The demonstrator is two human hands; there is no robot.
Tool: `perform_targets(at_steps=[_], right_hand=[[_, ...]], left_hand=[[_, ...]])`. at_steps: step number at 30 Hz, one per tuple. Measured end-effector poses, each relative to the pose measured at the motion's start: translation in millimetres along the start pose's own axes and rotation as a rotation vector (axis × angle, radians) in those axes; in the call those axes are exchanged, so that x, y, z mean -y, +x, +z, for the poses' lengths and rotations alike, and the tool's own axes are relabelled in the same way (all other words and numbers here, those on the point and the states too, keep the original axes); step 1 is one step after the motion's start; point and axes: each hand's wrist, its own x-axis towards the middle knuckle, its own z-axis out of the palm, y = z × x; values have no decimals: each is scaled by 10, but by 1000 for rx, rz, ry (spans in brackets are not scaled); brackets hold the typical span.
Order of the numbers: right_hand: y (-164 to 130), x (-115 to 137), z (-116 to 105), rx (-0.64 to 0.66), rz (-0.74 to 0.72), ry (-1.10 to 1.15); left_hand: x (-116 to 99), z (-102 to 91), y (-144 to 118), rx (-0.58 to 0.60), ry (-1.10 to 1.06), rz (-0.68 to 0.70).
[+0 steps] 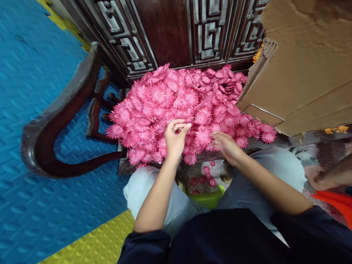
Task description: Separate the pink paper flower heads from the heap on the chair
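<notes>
At frame centre, the left hand [175, 137] pinches its fingers together over the heap of pink fabric daisies [181, 105]; the right hand [226, 145] rests curled in them, grip unclear.

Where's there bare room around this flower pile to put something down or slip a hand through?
The blue floor mat left of the chair arm is bare, and so is the yellow mat by the left knee. The chair seat is crowded: the pink flowers cover it from the carved back to the cardboard box, with both hands, left and right, at its front edge.
</notes>
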Motion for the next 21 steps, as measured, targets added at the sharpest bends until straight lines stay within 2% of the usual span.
perform_targets(at_steps=[4,6,8,12,15,17,21], right_hand=[[-6,-14,3,40,38,-8],[-5,-17,8,39,44,-8],[1,-17,12,18,44,-15],[25,-2,4,-73,11,-6],[44,25,-20,-148,-33,74],[53,45,-34,-175,-46,118],[55,52,-30,-133,-38,96]], left_hand=[[22,-1,4,-9,-25,-10],[18,-8,-7,-14,39,32],[7,-19,-30,9,221,141],[6,-31,-91,129,803,428],[29,-22,-119,208,1034,491],[34,-12,-126,223,1053,493],[-8,10,-147,154,939,530]])
